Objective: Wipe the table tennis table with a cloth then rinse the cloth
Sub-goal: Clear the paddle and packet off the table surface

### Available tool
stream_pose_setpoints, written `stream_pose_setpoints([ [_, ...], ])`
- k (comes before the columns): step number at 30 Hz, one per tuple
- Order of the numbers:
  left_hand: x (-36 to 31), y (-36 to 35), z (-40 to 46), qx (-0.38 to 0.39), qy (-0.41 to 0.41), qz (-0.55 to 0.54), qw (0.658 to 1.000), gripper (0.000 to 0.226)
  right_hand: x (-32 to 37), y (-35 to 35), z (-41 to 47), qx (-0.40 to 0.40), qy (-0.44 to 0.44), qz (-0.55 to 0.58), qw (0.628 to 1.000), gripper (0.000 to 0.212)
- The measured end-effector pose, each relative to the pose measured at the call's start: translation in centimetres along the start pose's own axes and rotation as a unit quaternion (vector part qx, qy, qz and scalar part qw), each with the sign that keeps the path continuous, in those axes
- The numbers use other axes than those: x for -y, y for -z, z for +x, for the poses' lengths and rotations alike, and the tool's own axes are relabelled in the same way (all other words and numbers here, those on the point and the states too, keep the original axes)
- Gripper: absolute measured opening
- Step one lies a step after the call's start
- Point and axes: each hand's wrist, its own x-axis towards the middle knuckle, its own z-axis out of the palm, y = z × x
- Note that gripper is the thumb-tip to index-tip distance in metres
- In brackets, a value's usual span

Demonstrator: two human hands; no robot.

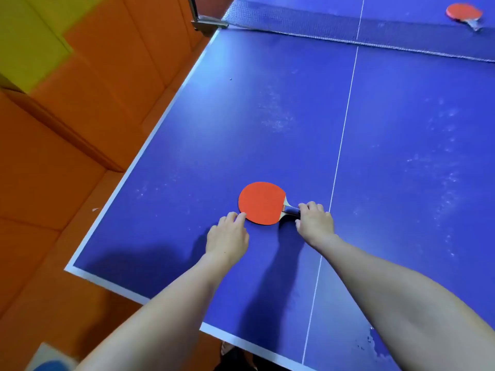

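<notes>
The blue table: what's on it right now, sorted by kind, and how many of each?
Red paddles: 2, the near paddle touched by the left hand and gripped at the handle by the right hand, and the far paddle beyond the net
Nets: 1
Cloths: 0 in view
Total on the table: 3

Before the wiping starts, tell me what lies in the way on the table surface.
A red paddle lies on the near half of the table; the right hand grips its handle and the left hand touches its blade edge. A second paddle lies beyond the net. No cloth is visible.
</notes>
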Motion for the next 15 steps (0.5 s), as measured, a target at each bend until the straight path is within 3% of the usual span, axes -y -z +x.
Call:
stream_pose_setpoints([
  [9, 3.3, -0.2, 0.6, 0.051, 0.089, -0.033, 0.994, 0.036, 1.8, -0.9, 1.4, 0.037, -0.020, -0.064, 0.997, 0.031],
  [15, 5.1, 0.0, -0.7, 0.038, 0.122, -0.106, 0.986, 0.033, 6.0, -0.5, -1.0, 0.036, -0.035, -0.048, 0.998, 0.028],
])
